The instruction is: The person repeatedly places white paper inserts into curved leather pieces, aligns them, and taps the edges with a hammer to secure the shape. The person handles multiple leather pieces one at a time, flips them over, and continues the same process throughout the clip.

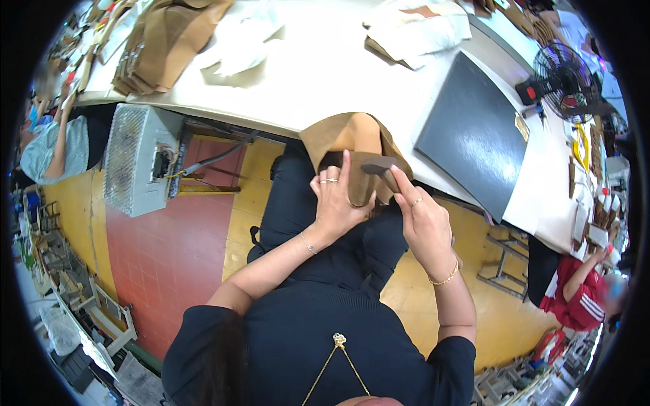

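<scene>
At the table's near edge, over my lap, lies a folded brown leather piece (317, 139) with a smoother tan part curving up in its middle. My left hand (336, 199) grips its near side, index finger stretched along the leather and thumb pointing right. From the right, my right hand (423, 220) is closed on a small tool with a dark, flat head (376, 166), its index finger laid along it. The head rests against or just above the leather; its exact kind cannot be told. My fingers hide part of the leather's lower edge.
On the white table (318, 68) lie a dark flat board (474, 135), stacked brown leather pieces (159, 51) and white sheets (420, 30). A black fan (562, 80) stands at far right. A grey metal box (139, 159) hangs below left. Other people sit on both sides.
</scene>
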`<state>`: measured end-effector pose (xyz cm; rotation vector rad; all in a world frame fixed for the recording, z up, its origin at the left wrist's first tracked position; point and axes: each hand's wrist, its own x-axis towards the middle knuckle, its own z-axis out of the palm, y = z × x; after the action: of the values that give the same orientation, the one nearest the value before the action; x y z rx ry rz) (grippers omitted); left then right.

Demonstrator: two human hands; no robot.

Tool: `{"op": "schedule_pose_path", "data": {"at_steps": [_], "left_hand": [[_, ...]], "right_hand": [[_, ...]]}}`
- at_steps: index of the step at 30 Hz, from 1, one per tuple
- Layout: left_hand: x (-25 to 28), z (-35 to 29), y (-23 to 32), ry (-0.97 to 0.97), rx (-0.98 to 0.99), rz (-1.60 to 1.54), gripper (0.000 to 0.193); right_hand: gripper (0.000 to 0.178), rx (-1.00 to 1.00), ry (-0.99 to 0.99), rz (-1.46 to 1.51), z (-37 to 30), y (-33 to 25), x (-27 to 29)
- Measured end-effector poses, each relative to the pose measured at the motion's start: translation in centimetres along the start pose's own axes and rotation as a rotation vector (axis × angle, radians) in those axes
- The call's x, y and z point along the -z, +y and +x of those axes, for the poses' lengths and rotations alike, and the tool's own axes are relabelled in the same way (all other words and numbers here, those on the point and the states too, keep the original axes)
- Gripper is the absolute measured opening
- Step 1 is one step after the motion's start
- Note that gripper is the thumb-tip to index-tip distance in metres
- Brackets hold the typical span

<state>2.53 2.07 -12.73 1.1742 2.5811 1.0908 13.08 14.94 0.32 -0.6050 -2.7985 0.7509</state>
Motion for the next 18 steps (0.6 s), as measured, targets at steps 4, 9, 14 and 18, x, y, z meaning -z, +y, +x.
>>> {"op": "schedule_pose_path", "data": {"at_steps": [4, 9, 14, 18], "left_hand": [[2.4, -0.4, -2.2, -0.243, -0.089, 0.03, 0.111], [11.3, 4.6, -8.2, -0.229, -0.278, -0.183, 0.035], [19.8, 17.4, -15.4, 0.377, -0.064, 0.393, 0.021], [21.5, 20.0, -22.8, 0.277, -0.001, 0.743, 0.022]], "right_hand": [[0.046, 0.02, 0.025, 0.011, -0.2, 0.1, -0.4], [0.046, -0.003, 0.028, 0.038, -0.3, 0.0, -0.7], [0.046, -0.028, 0.051, 0.043, -0.6, -0.3, -1.0], [0.046, -0.037, 0.041, 0.068, -0.7, -0.4, -1.1]]}}
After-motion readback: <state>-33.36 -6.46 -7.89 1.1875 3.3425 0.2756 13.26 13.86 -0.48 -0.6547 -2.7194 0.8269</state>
